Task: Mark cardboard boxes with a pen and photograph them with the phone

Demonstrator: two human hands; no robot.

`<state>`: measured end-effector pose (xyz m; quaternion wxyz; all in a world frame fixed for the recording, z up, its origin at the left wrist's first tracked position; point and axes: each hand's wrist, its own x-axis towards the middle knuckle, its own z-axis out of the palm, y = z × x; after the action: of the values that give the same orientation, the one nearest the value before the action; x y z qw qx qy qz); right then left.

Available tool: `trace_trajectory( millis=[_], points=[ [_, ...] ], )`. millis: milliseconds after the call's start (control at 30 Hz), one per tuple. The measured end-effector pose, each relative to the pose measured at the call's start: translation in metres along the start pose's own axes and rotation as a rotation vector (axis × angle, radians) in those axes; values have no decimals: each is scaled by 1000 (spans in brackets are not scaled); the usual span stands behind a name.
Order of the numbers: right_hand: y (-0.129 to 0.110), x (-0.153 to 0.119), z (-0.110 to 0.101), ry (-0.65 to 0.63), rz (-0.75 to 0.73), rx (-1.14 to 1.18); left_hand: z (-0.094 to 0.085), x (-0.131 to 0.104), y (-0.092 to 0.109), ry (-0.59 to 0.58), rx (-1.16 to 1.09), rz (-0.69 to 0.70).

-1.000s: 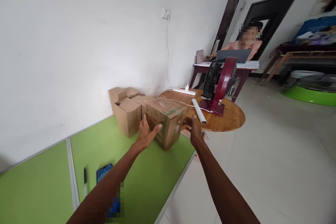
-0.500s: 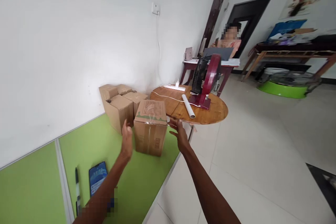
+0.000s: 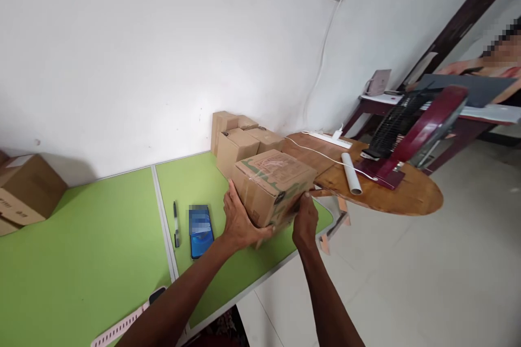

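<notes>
Brown cardboard box with green print [image 3: 271, 184]: at the right part of the green-topped table [image 3: 93, 238], held between both hands, its lower edge blurred.
Left hand [image 3: 240, 225]: thumb and fingers spread wide, pressed on the box's near left side.
Right hand [image 3: 306, 221]: fingers curled narrow against its right side; fingertips partly hidden.
Behind the box: plain brown cardboard boxes [image 3: 238, 146] by the wall.
Left of the hands: dark smartphone [image 3: 201, 244], slim black-and-clear pen [image 3: 176, 225].

no wording can be read for certain; the green-printed brown cardboard box [image 3: 260, 190] bears blurred print on its top and side; the brown cardboard carton at far left [image 3: 32, 181] has dark characters too small to tell; the black-edged rectangular phone [image 3: 202, 241] shows a partly pixelated blue screen.
</notes>
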<state>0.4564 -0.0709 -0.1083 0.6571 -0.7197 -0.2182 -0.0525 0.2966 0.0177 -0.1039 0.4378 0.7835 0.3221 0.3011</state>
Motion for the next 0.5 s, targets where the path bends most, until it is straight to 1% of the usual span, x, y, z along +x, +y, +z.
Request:
trace_trajectory(
  millis=[67, 100, 133, 200, 267, 300, 367, 400, 467, 500],
  points=[
    [-30, -10, 1, -22, -57, 32, -26, -15, 4, 64, -47, 78],
    [-46, -15, 3, -52, -94, 55, -42, -23, 6, 115, -76, 118],
    [-63, -21, 6, -101, -139, 86, -60, -32, 9, 174, -110, 155],
    [-94, -34, 17, -254, -237, 191, -100, -54, 15, 292, -203, 203],
    [-118, -49, 33, -468, -293, 367, -141, -80, 18, 388, -327, 196],
    [-126, -57, 44, -594, -280, 467, -160, -94, 18, 425, -393, 181],
    [-136, -75, 72, -872, -173, 643, -192, -124, 13, 492, -517, 145],
    [-139, -87, 87, -1021, -101, 711, -206, -139, 8, 528, -566, 134],
    [-140, -112, 114, -1303, 39, 797, -227, -167, -8, 598, -635, 116],
    [-140, -126, 125, -1421, 94, 817, -236, -180, -17, 629, -659, 106]
  ],
)
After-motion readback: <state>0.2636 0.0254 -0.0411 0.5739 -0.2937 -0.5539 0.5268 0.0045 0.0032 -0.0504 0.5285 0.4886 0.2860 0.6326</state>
